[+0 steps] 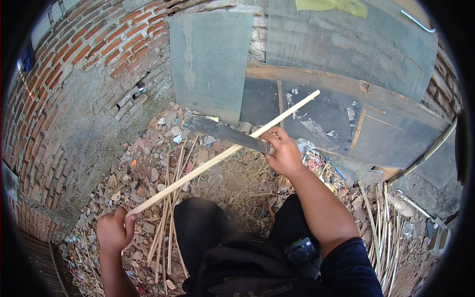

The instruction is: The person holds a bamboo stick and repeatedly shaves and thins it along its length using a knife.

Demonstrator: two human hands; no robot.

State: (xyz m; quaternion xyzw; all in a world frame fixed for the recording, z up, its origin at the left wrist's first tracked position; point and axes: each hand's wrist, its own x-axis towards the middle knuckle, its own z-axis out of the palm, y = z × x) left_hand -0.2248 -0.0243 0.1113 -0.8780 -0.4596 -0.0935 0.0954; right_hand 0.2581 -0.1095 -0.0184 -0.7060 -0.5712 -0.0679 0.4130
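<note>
A long pale bamboo strip (198,171) slants across the view, from low at the left to high at the right. Its near end is in my left hand (114,229), closed around it with the thumb on top. In my right hand (285,152) is the handle of a machete (225,133), whose broad dark blade points left. The blade crosses the strip close to my right hand, and I cannot tell whether its edge is cutting in. My right index finger and thumb are near the strip beyond the blade.
Cut bamboo strips (166,218) lie left of my legs on rubble (143,188). More strips (383,232) are piled at the right. A brick wall (59,99) rises on the left; grey panels (210,64) lean at the back. A dark device (301,251) sits by my right thigh.
</note>
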